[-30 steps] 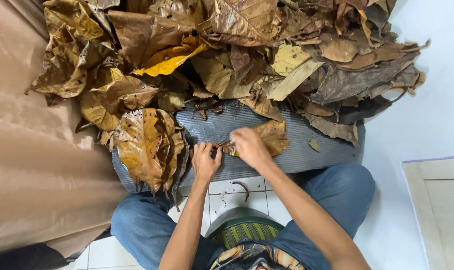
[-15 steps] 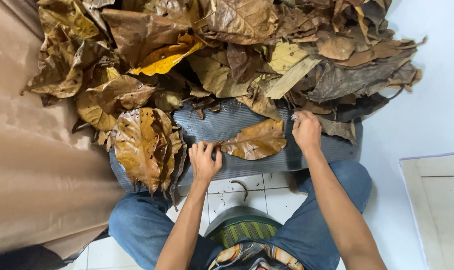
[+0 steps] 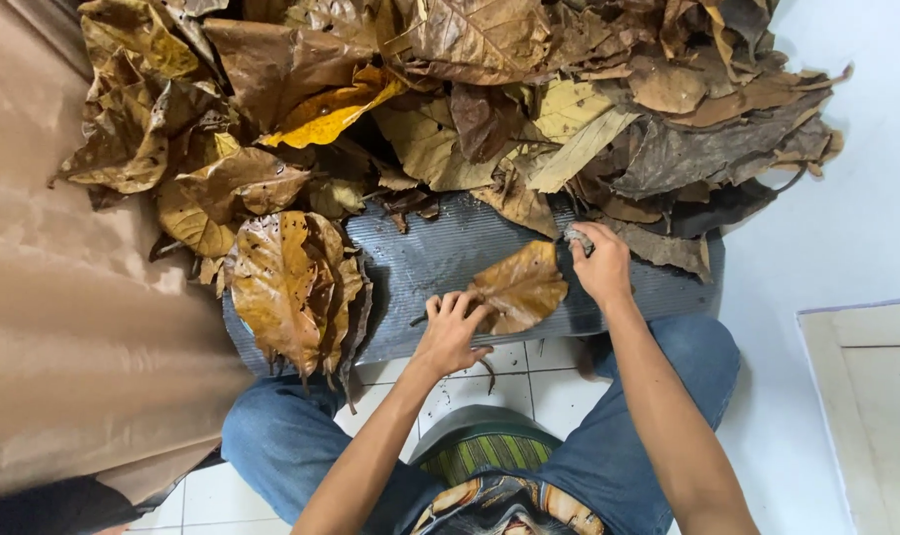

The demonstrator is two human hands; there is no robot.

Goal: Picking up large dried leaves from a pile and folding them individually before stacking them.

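1. Right now my left hand (image 3: pixel 452 332) presses with spread fingers on the near edge of a single brown leaf (image 3: pixel 519 289) that lies flat on the grey ribbed mat (image 3: pixel 440 260), between my two hands.
2. My right hand (image 3: pixel 600 266) is curled shut, pinching a small grey scrap (image 3: pixel 578 239) just beside that leaf's far tip (what the scrap is, I cannot tell).
3. By its look the leaf is dry, very light and brittle; I judge it will crack if bent or squeezed, so the stalk end or a flat hold under the blade seems the safest place to grip.
4. Its surface looks papery rather than slippery, and the ribbed mat should keep it from sliding.
5. Count: one leaf under my hands, one mat, two hands at work.
6. To my left on the mat sits one neat stack of flattened leaves (image 3: pixel 293 287) (how many are in it I cannot count).
7. Beyond the mat is one big loose heap of dry leaves (image 3: pixel 489 89), far too many to number, with one bright yellow leaf (image 3: pixel 326 114) standing out.
8. One brown cloth (image 3: pixel 63 337) hangs at my left.
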